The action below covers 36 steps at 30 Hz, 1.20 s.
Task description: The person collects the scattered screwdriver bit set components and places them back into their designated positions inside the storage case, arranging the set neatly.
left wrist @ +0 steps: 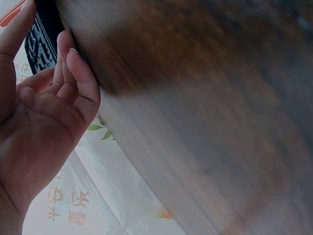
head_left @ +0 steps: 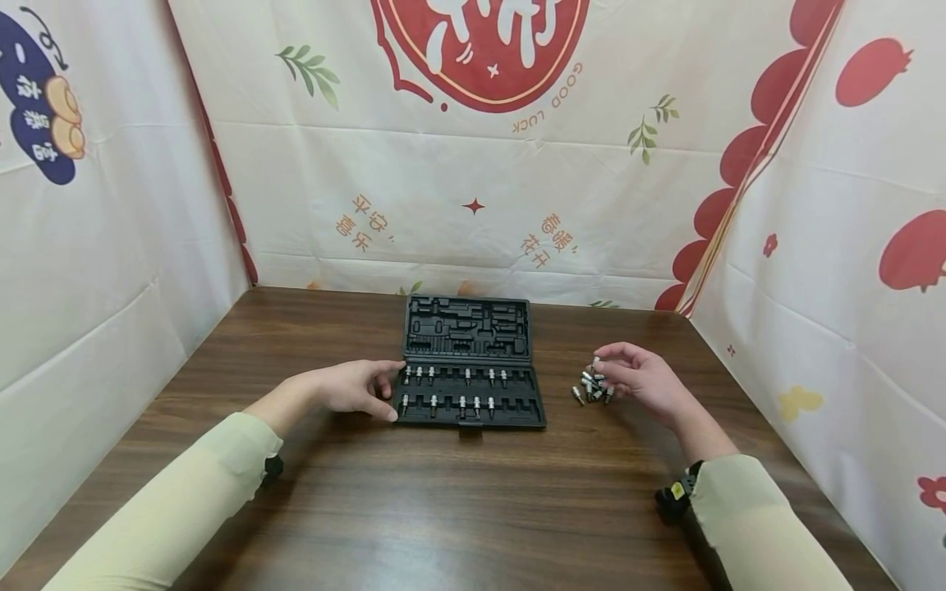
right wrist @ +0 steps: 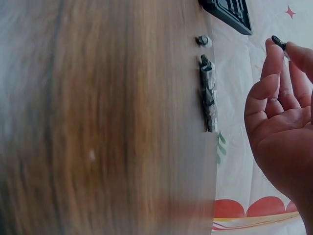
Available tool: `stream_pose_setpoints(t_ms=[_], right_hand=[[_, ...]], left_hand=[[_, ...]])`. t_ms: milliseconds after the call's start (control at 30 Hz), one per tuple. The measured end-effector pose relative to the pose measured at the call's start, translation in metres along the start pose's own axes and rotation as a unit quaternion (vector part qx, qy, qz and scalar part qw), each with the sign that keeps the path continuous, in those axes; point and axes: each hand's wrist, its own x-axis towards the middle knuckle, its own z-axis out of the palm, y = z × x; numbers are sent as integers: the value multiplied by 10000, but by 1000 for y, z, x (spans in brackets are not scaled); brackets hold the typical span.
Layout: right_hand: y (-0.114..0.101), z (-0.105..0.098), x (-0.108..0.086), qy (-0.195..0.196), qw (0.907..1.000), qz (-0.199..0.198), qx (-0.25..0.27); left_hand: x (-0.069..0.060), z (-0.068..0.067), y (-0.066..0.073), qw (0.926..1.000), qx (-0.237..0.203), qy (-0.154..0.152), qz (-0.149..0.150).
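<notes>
A black plastic tool case (head_left: 470, 361) lies unfolded on the table, with two rows of silver bit sockets (head_left: 462, 404) standing in its near half. My left hand (head_left: 355, 387) rests against the case's left side, thumb at the front corner and index finger near the hinge. In the left wrist view its fingers (left wrist: 80, 73) are loosely bent. My right hand (head_left: 645, 382) pinches one small bit socket (right wrist: 279, 42) between thumb and fingertips, its dark tip showing. Just below that hand, a loose pile of bit sockets (head_left: 589, 384) lies on the table.
The case's upright-lying far half (head_left: 469, 327) has many moulded recesses. Brown wood-grain table (head_left: 473, 509) extends around the case. A printed cloth (head_left: 443, 164) hangs behind the table, with more cloth at the left and right sides.
</notes>
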Motion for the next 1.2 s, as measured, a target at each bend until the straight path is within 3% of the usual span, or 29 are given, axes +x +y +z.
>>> stream_pose_setpoints(t_ms=[467,1200], right_hand=[[-11,21,11,-35,9993,-281,-229],[-42,79,41,-185,9980,-109,-594]], left_hand=[[-2,1,1,10000,-32,29,13],[-2,-1,2,9999,-118,-9,-11]])
